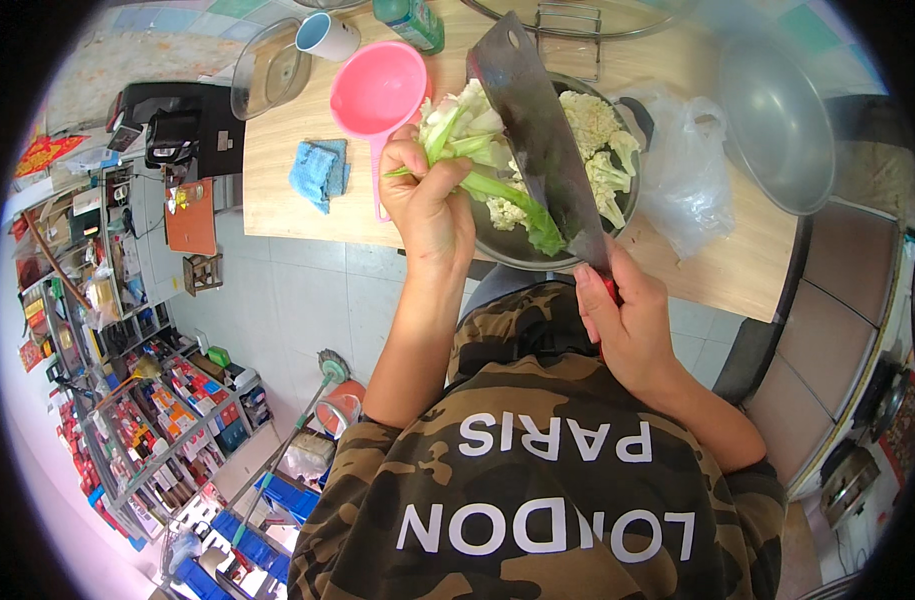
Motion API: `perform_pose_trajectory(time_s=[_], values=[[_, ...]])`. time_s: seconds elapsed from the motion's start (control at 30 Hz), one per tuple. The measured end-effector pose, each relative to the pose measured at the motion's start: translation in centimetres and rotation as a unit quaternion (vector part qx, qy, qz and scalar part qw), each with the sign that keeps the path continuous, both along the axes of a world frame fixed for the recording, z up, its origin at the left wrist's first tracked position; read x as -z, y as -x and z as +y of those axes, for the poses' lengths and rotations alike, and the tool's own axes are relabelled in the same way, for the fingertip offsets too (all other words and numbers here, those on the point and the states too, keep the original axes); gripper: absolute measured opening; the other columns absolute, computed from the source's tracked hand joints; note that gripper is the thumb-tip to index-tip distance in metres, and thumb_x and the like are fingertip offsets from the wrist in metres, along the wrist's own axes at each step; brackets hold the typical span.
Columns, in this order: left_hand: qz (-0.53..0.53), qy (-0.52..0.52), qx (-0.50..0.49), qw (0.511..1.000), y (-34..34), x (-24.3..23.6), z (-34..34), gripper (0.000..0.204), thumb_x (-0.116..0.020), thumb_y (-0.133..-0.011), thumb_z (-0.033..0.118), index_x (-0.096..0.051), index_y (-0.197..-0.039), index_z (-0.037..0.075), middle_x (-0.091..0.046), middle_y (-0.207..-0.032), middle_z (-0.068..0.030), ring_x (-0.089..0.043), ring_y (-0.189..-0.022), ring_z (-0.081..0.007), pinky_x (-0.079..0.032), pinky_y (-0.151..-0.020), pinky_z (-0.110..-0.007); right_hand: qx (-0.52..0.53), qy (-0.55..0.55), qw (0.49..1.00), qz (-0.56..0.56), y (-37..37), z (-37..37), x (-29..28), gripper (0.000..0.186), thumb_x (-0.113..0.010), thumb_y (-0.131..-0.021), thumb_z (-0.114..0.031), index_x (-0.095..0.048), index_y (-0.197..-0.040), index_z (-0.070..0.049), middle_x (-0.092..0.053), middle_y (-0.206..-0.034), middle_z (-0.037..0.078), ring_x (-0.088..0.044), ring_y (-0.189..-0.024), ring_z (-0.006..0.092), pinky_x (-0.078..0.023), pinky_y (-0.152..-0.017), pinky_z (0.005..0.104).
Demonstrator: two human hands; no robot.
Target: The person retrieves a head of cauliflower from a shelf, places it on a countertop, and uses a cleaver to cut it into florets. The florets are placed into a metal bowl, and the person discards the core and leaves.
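Note:
My left hand (427,195) is closed round the green stalks of a piece of cauliflower (467,120), whose pale head points away from me. A long green leaf (544,234) hangs from it toward the right. My right hand (629,312) grips the red handle of a cleaver (537,120), its broad dark blade slanting up to the far left, just right of the held cauliflower. Below both hands is a dark round pan (509,248) with cut cauliflower florets (594,125) in it. The blade hides the middle of the pan.
The wooden table (277,205) also bears a pink ladle (377,90), a folded blue cloth (319,172), a cup (327,37), a green bottle (414,25) and a clear plastic bag (682,170). A large metal bowl (777,125) is at the right. Stocked shelves (167,410) stand at left.

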State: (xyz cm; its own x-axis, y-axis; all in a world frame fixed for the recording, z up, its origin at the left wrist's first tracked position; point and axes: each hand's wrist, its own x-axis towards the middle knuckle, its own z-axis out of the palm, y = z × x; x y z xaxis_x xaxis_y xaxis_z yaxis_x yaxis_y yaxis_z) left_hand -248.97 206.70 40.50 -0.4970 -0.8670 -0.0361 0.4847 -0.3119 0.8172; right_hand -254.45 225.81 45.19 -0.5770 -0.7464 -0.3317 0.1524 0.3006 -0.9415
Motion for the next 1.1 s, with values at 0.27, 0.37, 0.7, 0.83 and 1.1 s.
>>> perform_pose_trajectory(time_s=[0.27, 0.37, 0.7, 0.83, 1.1], values=[[-0.009, -0.041, 0.036, 0.998, 0.4, -0.1, 1.8, 0.038, -0.050, -0.061, -0.024, -0.037, -0.069, 0.012, -0.041, -0.103, -0.0052, -0.051, -0.096, -0.0204, -0.046, -0.074, -0.029, 0.006, -0.009, 0.999, 0.037, 1.0, -1.2, 0.8, 0.037, -0.052, -0.089, -0.008, -0.046, -0.125, 0.001, -0.048, -0.062, 0.008, -0.042, -0.054, 0.0126, -0.040, -0.055, 0.0247], [-0.008, -0.092, 0.038, 0.995, 0.4, -0.2, 1.7, 0.037, -0.049, -0.063, -0.023, -0.037, -0.070, 0.012, -0.043, -0.105, -0.0063, -0.052, -0.097, -0.0234, -0.047, -0.077, -0.032, 0.019, -0.009, 0.999, 0.033, 0.7, -1.3, 1.6, 0.037, -0.052, -0.089, -0.008, -0.046, -0.124, 0.000, -0.049, -0.062, 0.009, -0.045, -0.054, 0.0142, -0.041, -0.055, 0.0264], [-0.003, -0.138, 0.091, 0.986, -0.6, -0.4, 2.0, 0.035, -0.046, -0.064, -0.020, -0.036, -0.071, 0.013, -0.050, -0.105, -0.0099, -0.049, -0.110, -0.0289, -0.045, -0.090, -0.041, 0.032, 0.036, 0.998, 0.047, 1.1, -2.5, 3.9, 0.027, -0.048, -0.092, -0.012, -0.051, -0.115, 0.001, -0.045, -0.057, 0.000, -0.039, -0.043, 0.0058, -0.033, -0.041, 0.0218], [0.074, -0.226, 0.125, 0.963, -1.9, -0.2, -0.3, 0.033, -0.046, -0.063, -0.016, -0.043, -0.081, 0.012, -0.047, -0.122, -0.0141, -0.043, -0.119, -0.0322, -0.038, -0.101, -0.050, 0.061, 0.072, 0.990, -0.103, 2.4, -1.0, 2.4, 0.015, -0.045, -0.094, -0.014, -0.049, -0.088, 0.000, -0.047, -0.060, 0.002, -0.042, -0.042, 0.0064, -0.034, -0.040, 0.0208], [0.061, -0.220, 0.102, 0.968, -3.1, 1.9, -1.1, 0.060, -0.049, -0.071, 0.001, -0.038, -0.129, 0.013, -0.048, -0.124, -0.0138, -0.050, -0.111, -0.0289, -0.048, -0.084, -0.044, 0.046, 0.070, 0.990, -0.111, 2.1, 0.9, 0.5, 0.018, -0.042, -0.095, -0.014, -0.050, -0.099, 0.001, -0.049, -0.063, 0.003, -0.043, -0.045, 0.0065, -0.034, -0.043, 0.0189]])
